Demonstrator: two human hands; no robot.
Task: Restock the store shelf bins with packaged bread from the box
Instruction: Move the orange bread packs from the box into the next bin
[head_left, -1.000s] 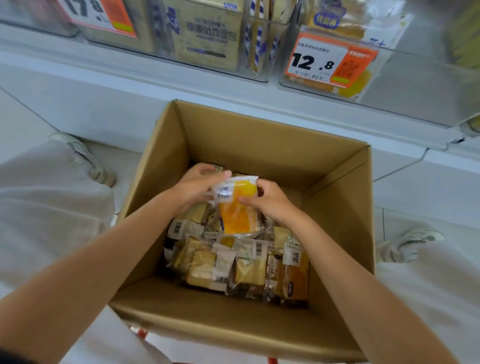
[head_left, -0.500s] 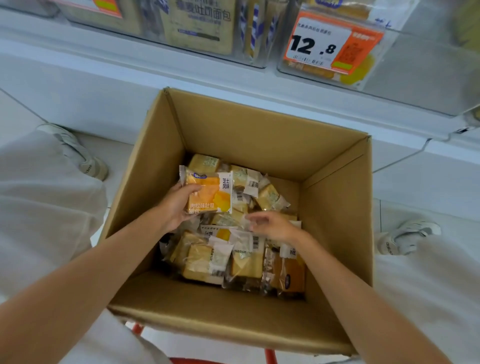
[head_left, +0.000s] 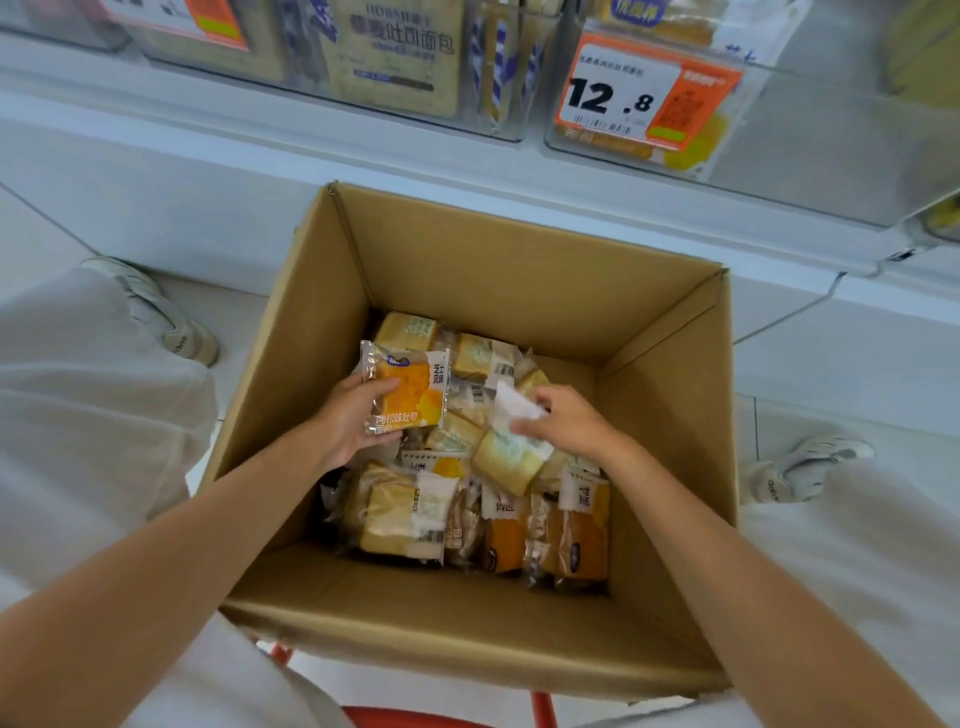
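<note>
An open cardboard box (head_left: 670, 415) stands in front of me, holding several packaged breads (head_left: 410, 509). My left hand (head_left: 353, 421) grips an orange bread packet (head_left: 408, 392) by its left edge, above the left side of the pile. My right hand (head_left: 566, 421) pinches the white end of a pale bread packet (head_left: 511, 447) in the middle of the box. Clear shelf bins (head_left: 831, 150) with bread run along the top of the view.
A 12.8 price tag (head_left: 644, 93) hangs on the right-hand bin, and a bin with beige toast packs (head_left: 395, 57) is left of it. White shoes (head_left: 171, 322) and light trouser legs flank the box. A red frame (head_left: 540, 706) shows under it.
The orange packet passed from both hands to my left hand alone and moved left. My right hand dropped into the pile and took hold of a pale packet.
</note>
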